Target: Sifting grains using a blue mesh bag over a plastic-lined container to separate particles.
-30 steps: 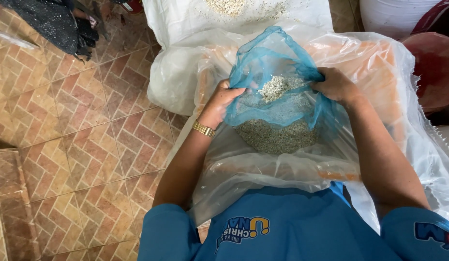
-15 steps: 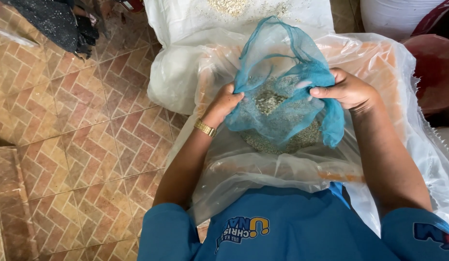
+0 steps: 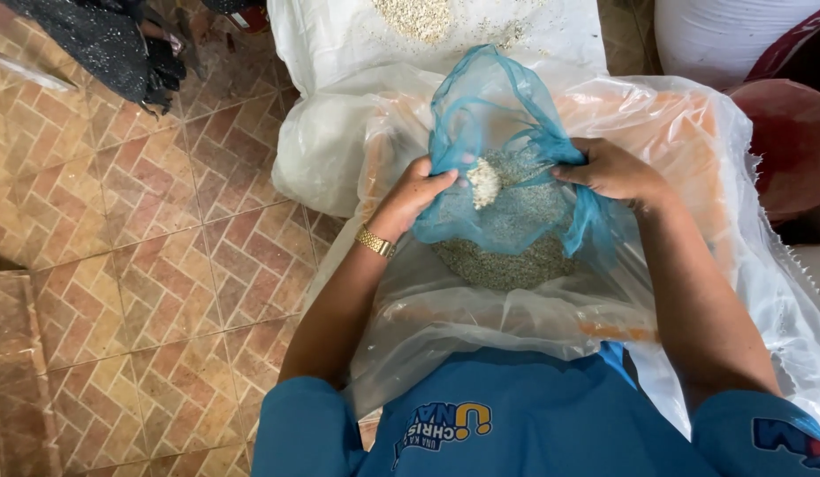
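Note:
A thin blue plastic bag (image 3: 507, 203) holding pale grain sits on my lap over a large clear plastic sheet (image 3: 481, 309). My left hand (image 3: 414, 194), with a gold watch at the wrist, grips the bag's left edge. My right hand (image 3: 613, 168) pinches the bag's right edge. Between the hands the bag's mouth is gathered upward, and a small clump of light grain (image 3: 483, 181) shows through it. The heap of grain at the bag's bottom (image 3: 507, 256) rests below both hands.
A white sack (image 3: 445, 35) with loose grain on top lies ahead of me. A red round tub (image 3: 785, 141) stands at the right, a dark cloth bundle (image 3: 101, 40) at the upper left. Patterned brick-style floor tiles (image 3: 136, 265) fill the left side.
Both hands have drawn the bag's edges closer together and lifted them, so the open mouth has narrowed and bunched up. The grain has settled lower in the bag.

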